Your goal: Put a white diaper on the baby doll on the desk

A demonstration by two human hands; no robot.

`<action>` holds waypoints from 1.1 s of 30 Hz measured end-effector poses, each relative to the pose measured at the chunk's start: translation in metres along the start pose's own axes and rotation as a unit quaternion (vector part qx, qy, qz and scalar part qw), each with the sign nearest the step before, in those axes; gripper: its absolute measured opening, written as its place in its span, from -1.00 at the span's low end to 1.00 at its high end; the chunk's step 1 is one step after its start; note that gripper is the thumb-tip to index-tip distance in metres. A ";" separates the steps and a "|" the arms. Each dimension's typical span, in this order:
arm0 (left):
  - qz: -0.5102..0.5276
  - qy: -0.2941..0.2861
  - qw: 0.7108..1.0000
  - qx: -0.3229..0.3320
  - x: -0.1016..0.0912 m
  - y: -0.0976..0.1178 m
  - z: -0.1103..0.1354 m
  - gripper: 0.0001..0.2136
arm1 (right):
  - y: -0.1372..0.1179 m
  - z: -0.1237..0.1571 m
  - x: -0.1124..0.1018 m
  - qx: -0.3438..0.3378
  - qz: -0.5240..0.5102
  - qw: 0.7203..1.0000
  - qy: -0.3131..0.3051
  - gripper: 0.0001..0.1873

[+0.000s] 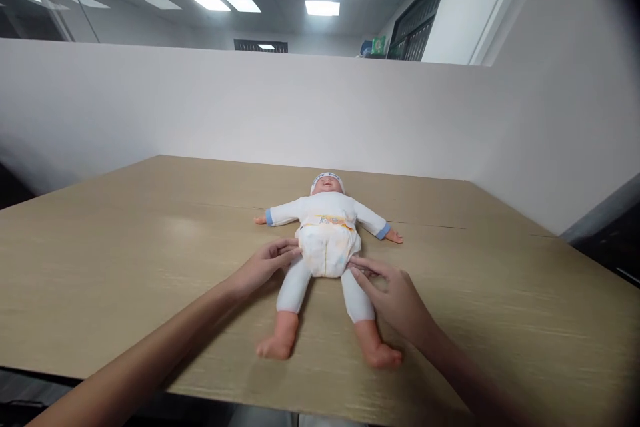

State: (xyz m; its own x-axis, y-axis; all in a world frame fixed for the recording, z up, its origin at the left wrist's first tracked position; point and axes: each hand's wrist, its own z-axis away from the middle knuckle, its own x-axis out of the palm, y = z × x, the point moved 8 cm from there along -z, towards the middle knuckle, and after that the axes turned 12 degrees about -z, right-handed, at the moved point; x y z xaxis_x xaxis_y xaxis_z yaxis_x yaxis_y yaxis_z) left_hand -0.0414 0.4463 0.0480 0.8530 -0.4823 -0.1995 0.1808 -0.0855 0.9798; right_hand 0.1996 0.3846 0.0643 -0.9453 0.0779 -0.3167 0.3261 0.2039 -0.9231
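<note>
A baby doll [295,288] in a white suit with blue cuffs and a white cap lies on its back, feet toward me and arms spread. Around its hips sits a white diaper [327,255] with an orange and yellow printed waistband. My left hand [270,263] is at the diaper's left side, thumb and fingers closed at the leg edge. At the right leg opening, my right hand [387,287] pinches the diaper's edge between thumb and fingers. The fingertips of both hands are partly hidden by the diaper and the doll's thighs.
The doll lies on a wide light-wood table [150,240] with a thin seam across it. Behind the table stands a white partition wall [250,107], with another wall at right. The table's front edge is close to me.
</note>
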 end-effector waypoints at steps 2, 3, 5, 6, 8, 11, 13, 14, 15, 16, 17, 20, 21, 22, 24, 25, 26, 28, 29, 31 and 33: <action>-0.082 0.010 0.996 0.023 -0.010 0.007 0.004 -0.57 | 0.003 0.000 -0.010 -0.020 0.004 1.000 0.010 -0.67; -0.133 0.024 0.990 0.033 -0.018 0.009 0.004 -0.59 | 0.004 -0.004 -0.017 -0.041 0.020 0.999 0.022 -0.68; -0.243 0.069 0.966 0.062 -0.035 0.011 -0.002 -0.64 | 0.006 -0.020 -0.033 -0.108 0.088 0.988 0.062 -0.70; -0.301 0.100 0.945 0.081 -0.045 0.011 -0.009 -0.66 | 0.006 -0.031 -0.040 -0.146 0.137 0.976 0.087 -0.69; -0.422 0.175 0.881 0.123 -0.063 0.011 -0.026 -0.66 | 0.010 -0.057 -0.046 -0.211 0.249 0.937 0.124 -0.62; -0.549 0.245 0.787 0.139 -0.081 0.002 -0.059 -0.52 | 0.026 -0.100 -0.042 -0.223 0.361 0.895 0.135 -0.42; -0.574 0.241 0.775 0.113 -0.089 -0.009 -0.079 -0.45 | 0.039 -0.120 -0.034 -0.206 0.388 0.891 0.112 -0.35; -0.576 0.230 0.778 0.099 -0.091 -0.014 -0.086 -0.45 | 0.045 -0.126 -0.029 -0.198 0.394 0.893 0.095 -0.34; -0.577 0.220 0.782 0.090 -0.093 -0.018 -0.090 -0.44 | 0.050 -0.128 -0.025 -0.192 0.398 0.894 0.077 -0.34; -0.576 0.212 0.784 0.086 -0.094 -0.020 -0.092 -0.44 | 0.054 -0.129 -0.021 -0.190 0.403 0.893 0.062 -0.35; -0.577 0.209 0.785 0.087 -0.094 -0.020 -0.092 -0.44 | 0.056 -0.127 -0.020 -0.190 0.407 0.892 0.054 -0.36; -0.583 0.216 0.778 0.085 -0.095 -0.020 -0.088 -0.43 | 0.057 -0.123 -0.023 -0.182 0.417 0.888 0.061 -0.36; -0.589 0.219 0.774 0.080 -0.095 -0.020 -0.087 -0.43 | 0.056 -0.123 -0.025 -0.171 0.416 0.891 0.067 -0.36; -0.597 0.223 0.767 0.075 -0.094 -0.019 -0.087 -0.42 | 0.055 -0.125 -0.028 -0.151 0.412 0.896 0.072 -0.37; -0.617 0.228 0.752 0.056 -0.092 -0.015 -0.090 -0.40 | 0.054 -0.131 -0.033 -0.079 0.400 0.910 0.080 -0.44; -0.625 0.223 0.747 0.041 -0.089 -0.012 -0.093 -0.40 | 0.052 -0.134 -0.035 -0.037 0.392 0.916 0.082 -0.48; -0.628 0.214 0.748 0.021 -0.087 -0.010 -0.096 -0.41 | 0.050 -0.137 -0.036 0.002 0.384 0.919 0.083 -0.52; -0.615 0.189 0.765 -0.026 -0.080 -0.005 -0.098 -0.45 | 0.039 -0.139 -0.035 0.053 0.372 0.923 0.086 -0.56; -0.604 0.179 0.775 -0.044 -0.076 -0.001 -0.095 -0.47 | 0.031 -0.138 -0.035 0.061 0.365 0.925 0.088 -0.57; -0.585 0.174 0.790 -0.064 -0.068 0.010 -0.081 -0.51 | 0.015 -0.130 -0.034 0.056 0.347 0.932 0.087 -0.60; -0.561 0.182 0.805 -0.070 -0.058 0.021 -0.053 -0.52 | 0.002 -0.113 -0.037 0.042 0.319 0.944 0.074 -0.64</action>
State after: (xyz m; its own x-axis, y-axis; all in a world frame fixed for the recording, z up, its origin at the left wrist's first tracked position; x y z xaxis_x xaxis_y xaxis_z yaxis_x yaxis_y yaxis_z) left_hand -0.0611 0.5187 0.0797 0.1970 0.1181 -0.9733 0.9685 -0.1778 0.1745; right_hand 0.2361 0.4925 0.0984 -0.5427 0.2960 -0.7861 0.8216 -0.0076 -0.5700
